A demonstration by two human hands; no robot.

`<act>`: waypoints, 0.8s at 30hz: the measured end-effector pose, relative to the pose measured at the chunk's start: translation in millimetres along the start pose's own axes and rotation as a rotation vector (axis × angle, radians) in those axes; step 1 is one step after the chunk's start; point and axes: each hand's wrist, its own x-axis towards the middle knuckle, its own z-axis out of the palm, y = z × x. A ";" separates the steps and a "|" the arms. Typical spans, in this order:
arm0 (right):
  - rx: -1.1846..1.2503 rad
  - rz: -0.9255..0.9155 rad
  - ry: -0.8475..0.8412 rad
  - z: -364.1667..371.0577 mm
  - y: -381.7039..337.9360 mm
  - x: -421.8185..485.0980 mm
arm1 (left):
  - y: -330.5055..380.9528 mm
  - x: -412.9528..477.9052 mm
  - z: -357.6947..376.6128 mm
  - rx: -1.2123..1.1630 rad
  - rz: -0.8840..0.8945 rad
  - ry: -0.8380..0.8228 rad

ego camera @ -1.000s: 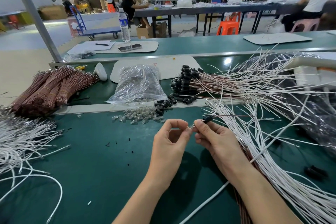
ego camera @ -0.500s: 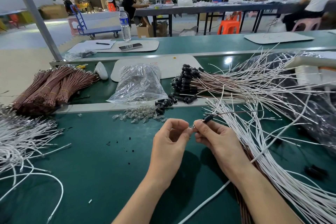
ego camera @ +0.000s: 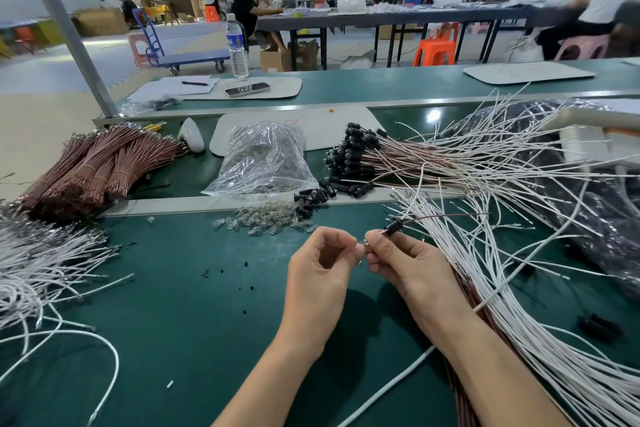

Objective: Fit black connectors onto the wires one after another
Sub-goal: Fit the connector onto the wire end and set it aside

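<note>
Mid-tabletop (ego camera: 194,305), the right hand (ego camera: 415,270) pinched one black connector (ego camera: 394,226), its long axis pointing to 2 o'clock along one brown wire (ego camera: 443,217); the left hand (ego camera: 322,270) pinched a tiny piece (ego camera: 361,246) just beside it.

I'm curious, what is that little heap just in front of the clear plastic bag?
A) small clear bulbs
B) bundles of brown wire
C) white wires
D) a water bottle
A: small clear bulbs lie scattered on the green mat just in front of the clear plastic bag, next to loose black connectors.
</note>
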 end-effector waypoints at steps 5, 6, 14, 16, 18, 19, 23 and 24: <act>0.054 0.017 0.000 2.1 1.2 -0.1 | 0.4 -0.5 0.4 -0.006 -0.008 0.020; 0.059 0.019 -0.002 2.7 1.5 -0.4 | 0.9 -0.8 0.6 -0.008 -0.006 0.023; 0.062 0.006 0.009 2.6 0.6 -0.1 | 0.9 -0.3 6.7 0.012 0.036 0.023; 0.088 0.022 0.001 1.7 -0.9 0.2 | -0.2 0.2 3.7 0.086 0.066 -0.006; 0.101 0.043 -0.005 1.8 -1.9 0.0 | -1.8 0.6 -0.9 0.178 0.104 -0.033; 0.099 0.052 -0.010 2.2 -2.0 -0.2 | -2.9 0.9 -2.9 0.232 0.136 -0.043; 0.101 0.058 -0.033 2.4 -3.2 -1.7 | -5.5 0.9 -5.6 0.487 0.334 -0.072; 0.103 0.059 -0.041 2.1 -3.7 -2.0 | -5.6 0.7 -6.1 0.526 0.361 -0.076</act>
